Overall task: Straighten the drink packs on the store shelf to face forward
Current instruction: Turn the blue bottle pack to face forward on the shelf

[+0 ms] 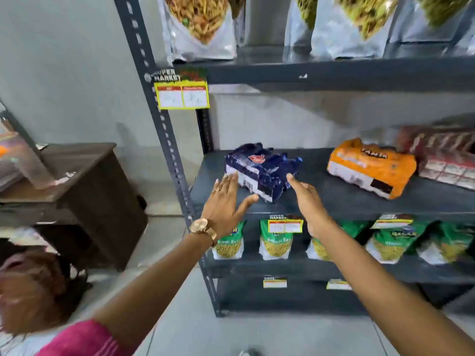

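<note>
Grey metal shelf [347, 201] against a pale wall; we face its left end. Both our arms reach forward, bare to the elbow. Our left hand [226, 199] is spread flat, fingers straight, thumb out to the right, with a gold watch [203, 228] on the wrist; it holds nothing. Our right hand [305, 194] is also released, forefinger extended up and to the left, the other fingers hard to make out.

Around: 1 brown desk [84, 170] stands left of the rack. Clear snack bags [198, 27] fill the tier above, and green snack pouches [276, 240] line the tier below. A yellow price tag [182, 96] hangs from the upper rail. Nothing blocks the hands' way.

The blue drink pack [262, 170] lies on the middle tier near its left end, turned at an angle, 1 corner pointing toward us. Left fingertips touch or nearly touch its left side; the right forefinger tip meets its right edge. The orange drink pack [370, 168] lies skewed well to the right, with a red pack [447, 160] just beyond it, blurred.
</note>
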{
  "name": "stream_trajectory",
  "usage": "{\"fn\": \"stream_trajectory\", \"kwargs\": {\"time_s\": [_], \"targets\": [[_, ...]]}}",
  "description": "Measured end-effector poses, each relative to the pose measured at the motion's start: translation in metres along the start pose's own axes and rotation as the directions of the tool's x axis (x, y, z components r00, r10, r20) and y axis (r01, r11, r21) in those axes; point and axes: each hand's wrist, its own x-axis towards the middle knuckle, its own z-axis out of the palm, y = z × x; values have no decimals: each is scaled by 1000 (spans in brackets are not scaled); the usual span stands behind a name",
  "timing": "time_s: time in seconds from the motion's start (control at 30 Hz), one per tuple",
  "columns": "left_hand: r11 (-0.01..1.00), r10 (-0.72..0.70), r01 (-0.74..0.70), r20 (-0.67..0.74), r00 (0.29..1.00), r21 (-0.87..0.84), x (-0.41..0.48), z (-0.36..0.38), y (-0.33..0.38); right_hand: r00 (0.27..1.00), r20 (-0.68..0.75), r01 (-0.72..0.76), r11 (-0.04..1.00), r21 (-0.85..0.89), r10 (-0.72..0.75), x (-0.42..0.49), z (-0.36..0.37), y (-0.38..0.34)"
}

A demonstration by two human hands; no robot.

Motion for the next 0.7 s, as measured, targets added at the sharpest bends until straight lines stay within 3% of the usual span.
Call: {"fn": "stream_trajectory", "kwargs": {"time_s": [0.1,0.2,0.33,0.43,0.53,0.63,0.7], "targets": [[976,-169,177,76,983,-123,27,19,-18,981,22,-192,979,65,191,32,14,3],[962,-228,231,41,973,-146,69,27,-33,964,10,-263,953,153,264,71,26,1],[965,-262,262,62,963,-5,137,19,-51,941,-10,-326,917,230,337,170,19,40],[958,-269,253,120,956,138,176,19,-62,943,61,-331,914,234,326,149,22,20],[914,-402,388,146,904,116,202,26,-63,941,71,-339,910,239,332,140,26,15],[859,-505,488,96,858,152,226,37,-59,938,2,-331,897,293,346,166,24,35],[848,-530,528,66,845,46,233,42,-61,939,-76,-295,899,323,335,163,23,33]]}}
